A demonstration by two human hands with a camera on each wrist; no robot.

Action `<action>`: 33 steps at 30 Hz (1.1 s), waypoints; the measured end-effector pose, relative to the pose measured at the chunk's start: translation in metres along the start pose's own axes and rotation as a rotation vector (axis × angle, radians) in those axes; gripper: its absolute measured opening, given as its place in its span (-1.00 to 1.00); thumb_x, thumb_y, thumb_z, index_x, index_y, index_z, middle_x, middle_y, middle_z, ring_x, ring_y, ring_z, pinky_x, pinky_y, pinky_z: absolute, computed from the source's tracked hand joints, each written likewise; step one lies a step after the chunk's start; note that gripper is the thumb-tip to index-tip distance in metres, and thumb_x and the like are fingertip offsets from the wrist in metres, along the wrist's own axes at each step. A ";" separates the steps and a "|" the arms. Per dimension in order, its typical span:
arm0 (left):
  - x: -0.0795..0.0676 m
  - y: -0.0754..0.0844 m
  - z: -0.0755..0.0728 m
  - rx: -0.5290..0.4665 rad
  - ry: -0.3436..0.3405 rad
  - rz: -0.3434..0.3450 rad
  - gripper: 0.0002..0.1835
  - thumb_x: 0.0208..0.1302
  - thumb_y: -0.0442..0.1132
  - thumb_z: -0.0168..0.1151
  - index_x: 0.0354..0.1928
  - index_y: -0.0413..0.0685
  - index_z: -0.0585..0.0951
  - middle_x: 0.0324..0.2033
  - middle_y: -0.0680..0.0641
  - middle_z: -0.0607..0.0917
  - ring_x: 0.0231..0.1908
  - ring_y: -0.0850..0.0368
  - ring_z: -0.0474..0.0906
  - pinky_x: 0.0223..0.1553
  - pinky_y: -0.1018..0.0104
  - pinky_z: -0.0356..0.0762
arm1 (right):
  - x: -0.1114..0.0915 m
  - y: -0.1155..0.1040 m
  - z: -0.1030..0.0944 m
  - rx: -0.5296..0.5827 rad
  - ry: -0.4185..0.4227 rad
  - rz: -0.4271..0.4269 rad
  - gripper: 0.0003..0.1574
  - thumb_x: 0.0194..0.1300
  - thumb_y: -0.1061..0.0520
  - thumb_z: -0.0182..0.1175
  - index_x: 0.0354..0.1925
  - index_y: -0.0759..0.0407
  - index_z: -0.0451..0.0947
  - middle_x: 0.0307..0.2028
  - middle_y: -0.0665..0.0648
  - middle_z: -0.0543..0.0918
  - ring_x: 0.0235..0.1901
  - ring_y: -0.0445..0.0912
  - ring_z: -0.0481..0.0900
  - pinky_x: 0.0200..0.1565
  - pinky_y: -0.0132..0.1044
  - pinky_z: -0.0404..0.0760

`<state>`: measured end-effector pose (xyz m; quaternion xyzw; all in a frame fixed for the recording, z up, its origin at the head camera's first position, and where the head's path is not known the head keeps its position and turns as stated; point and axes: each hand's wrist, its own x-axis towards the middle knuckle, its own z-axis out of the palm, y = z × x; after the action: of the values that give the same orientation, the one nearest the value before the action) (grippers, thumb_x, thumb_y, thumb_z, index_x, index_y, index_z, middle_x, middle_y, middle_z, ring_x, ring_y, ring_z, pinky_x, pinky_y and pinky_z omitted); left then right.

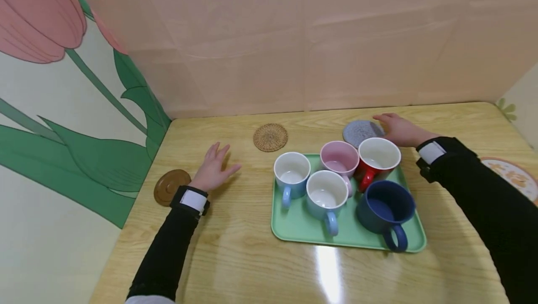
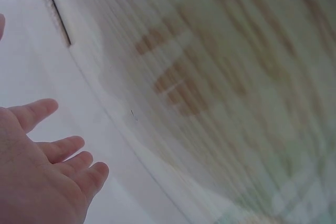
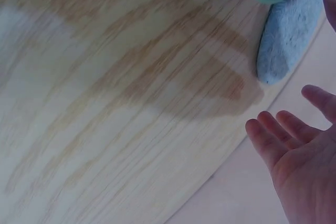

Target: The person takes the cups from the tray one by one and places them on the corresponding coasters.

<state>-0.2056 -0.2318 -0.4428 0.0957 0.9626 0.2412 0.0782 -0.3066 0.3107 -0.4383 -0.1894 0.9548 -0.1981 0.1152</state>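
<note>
My left hand point(image 1: 212, 169) hovers over the table with fingers spread, holding nothing, just right of a round brown coaster point(image 1: 168, 187). My right hand point(image 1: 401, 130) is beside a round grey coaster point(image 1: 357, 131), its fingers loosely extended and bare. In the right wrist view a gap shows between those fingers and the grey coaster point(image 3: 286, 40). A light green tray point(image 1: 294, 233) carries a light blue mug point(image 1: 299, 190), a second light blue mug point(image 1: 316, 208), a pink mug point(image 1: 336, 152), a red mug point(image 1: 368, 179) and a navy mug point(image 1: 373, 213). All the mugs stand upright.
A woven tan coaster point(image 1: 271, 137) lies behind the tray, towards the back edge. At the far right, a round patterned piece point(image 1: 510, 175) is partly hidden by the right sleeve. A pinkish covered wall point(image 1: 302, 61) rises directly behind the wooden table point(image 1: 235, 248).
</note>
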 end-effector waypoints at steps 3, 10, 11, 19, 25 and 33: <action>-0.001 -0.001 0.000 -0.004 0.001 0.000 -0.09 0.46 0.23 0.13 0.60 -0.13 0.07 0.58 -0.35 -0.13 0.57 -0.29 -0.27 0.39 -0.32 0.15 | -0.003 0.001 -0.002 0.013 -0.021 0.037 0.08 0.17 0.09 0.43 0.43 0.55 0.11 0.32 0.74 0.11 0.26 0.62 0.18 0.21 0.49 0.28; -0.004 0.001 -0.003 0.008 -0.013 -0.012 -0.08 0.46 0.25 0.12 0.61 -0.12 0.05 0.58 -0.34 -0.16 0.57 -0.29 -0.28 0.42 -0.32 0.10 | -0.014 -0.003 -0.009 0.044 0.009 0.048 0.06 0.30 0.04 0.36 0.45 0.56 0.05 0.36 0.73 0.06 0.31 0.60 0.11 0.26 0.52 0.16; -0.004 0.002 -0.003 0.014 -0.013 -0.012 -0.08 0.46 0.25 0.11 0.61 -0.12 0.05 0.58 -0.35 -0.15 0.56 -0.29 -0.28 0.41 -0.32 0.11 | -0.017 -0.003 -0.011 0.047 0.016 0.052 0.07 0.33 -0.01 0.34 0.46 0.56 0.03 0.37 0.72 0.06 0.32 0.60 0.10 0.26 0.52 0.14; -0.014 -0.001 -0.016 0.087 -0.040 -0.009 -0.09 0.45 0.21 0.15 0.59 -0.18 0.08 0.57 -0.39 -0.10 0.55 -0.33 -0.21 0.44 -0.30 0.06 | -0.044 0.004 -0.020 -0.022 0.043 0.065 0.11 0.45 -0.30 0.14 0.48 0.50 0.02 0.39 0.68 0.07 0.34 0.59 0.09 0.26 0.54 0.12; -0.029 -0.013 -0.031 0.208 -0.039 -0.007 -0.11 0.44 0.14 0.21 0.54 -0.31 0.15 0.51 -0.50 0.01 0.51 -0.44 -0.09 0.43 -0.32 0.05 | -0.060 0.006 -0.022 -0.089 0.027 0.094 0.12 0.47 -0.35 0.08 0.51 0.43 -0.01 0.40 0.67 0.06 0.31 0.60 0.12 0.19 0.58 0.18; -0.060 -0.049 -0.050 0.250 -0.013 -0.162 -0.02 0.34 0.22 0.27 0.53 -0.30 0.16 0.50 -0.54 -0.01 0.48 -0.52 -0.10 0.34 -0.54 -0.04 | -0.070 -0.001 -0.023 -0.135 0.038 0.059 0.04 0.49 -0.29 0.09 0.50 0.40 0.02 0.37 0.68 0.12 0.28 0.61 0.18 0.14 0.58 0.25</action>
<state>-0.1648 -0.3095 -0.4166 0.0283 0.9892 0.1116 0.0911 -0.2499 0.3464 -0.4072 -0.1650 0.9731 -0.1334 0.0899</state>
